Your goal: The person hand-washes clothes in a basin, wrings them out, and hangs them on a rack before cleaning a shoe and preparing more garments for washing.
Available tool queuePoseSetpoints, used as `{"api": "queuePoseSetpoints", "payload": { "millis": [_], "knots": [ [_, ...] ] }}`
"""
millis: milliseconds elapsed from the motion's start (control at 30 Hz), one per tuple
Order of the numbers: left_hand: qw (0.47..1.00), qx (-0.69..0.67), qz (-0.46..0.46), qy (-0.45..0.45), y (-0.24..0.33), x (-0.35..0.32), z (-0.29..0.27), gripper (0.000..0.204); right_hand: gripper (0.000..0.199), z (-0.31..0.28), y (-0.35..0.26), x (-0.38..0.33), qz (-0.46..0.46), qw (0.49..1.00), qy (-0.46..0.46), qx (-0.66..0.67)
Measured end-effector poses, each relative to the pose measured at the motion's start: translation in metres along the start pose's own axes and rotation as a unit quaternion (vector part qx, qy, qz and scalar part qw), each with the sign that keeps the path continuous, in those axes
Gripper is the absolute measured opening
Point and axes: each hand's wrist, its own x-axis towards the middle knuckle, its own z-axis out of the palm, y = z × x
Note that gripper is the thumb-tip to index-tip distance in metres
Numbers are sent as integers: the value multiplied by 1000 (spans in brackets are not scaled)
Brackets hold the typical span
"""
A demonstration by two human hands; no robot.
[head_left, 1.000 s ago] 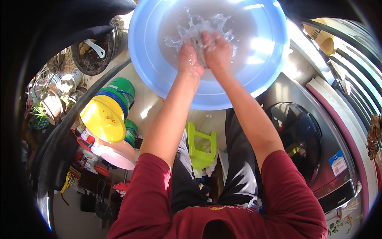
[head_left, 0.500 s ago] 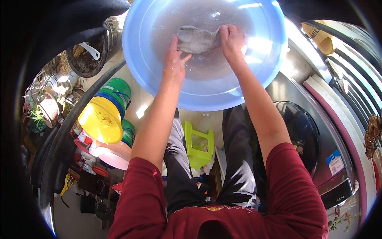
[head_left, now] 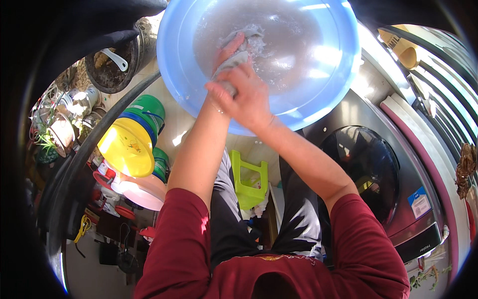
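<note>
A wet grey cloth point(head_left: 237, 60) is bunched in a blue plastic basin point(head_left: 172, 65) of cloudy, sudsy water. My left hand point(head_left: 229, 49) is at the basin's left side, with the cloth bunched against it and part of its fingers covered. Across it lies my right hand point(head_left: 245, 95), its fingers closed on the cloth near my left wrist. Its thumb points left. The far end of the cloth touches the water, where foam and splashes show. What kind of cloth it is cannot be made out.
Below the basin stands a lime-green stool point(head_left: 249, 187) between my legs. At left are green buckets point(head_left: 149, 110), a yellow basin point(head_left: 125, 149), a pink basin point(head_left: 144, 192) and a dark pot point(head_left: 110, 74) with a white scoop. A washing machine point(head_left: 361, 174) is at right.
My right hand has moved left and nearer, crossing over my left wrist. The cloth, earlier stretched between both hands, is now bunched up at my left hand.
</note>
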Motion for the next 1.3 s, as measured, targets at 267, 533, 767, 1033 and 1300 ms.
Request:
{"api": "queuePoseSetpoints", "payload": {
  "millis": [267,533,767,1033,1300],
  "knots": [
    [978,-9,-25,208,-2,-13,58,29,31,-5,54,29,179,981,79,0],
    [975,129,-10,183,4,-29,26,57,19,-35,121,40,164,952,20,-257],
    [960,180,-66,202,19,-15,32,68,21,-19,123,14,228,967,23,-112],
    [992,-74,-34,-93,-19,1,-22,44,19,-9,-25,-6,78,995,-56,29],
    [987,14,0,163,-9,-20,36,34,26,-3,38,35,254,966,3,-45]
  ]
}}
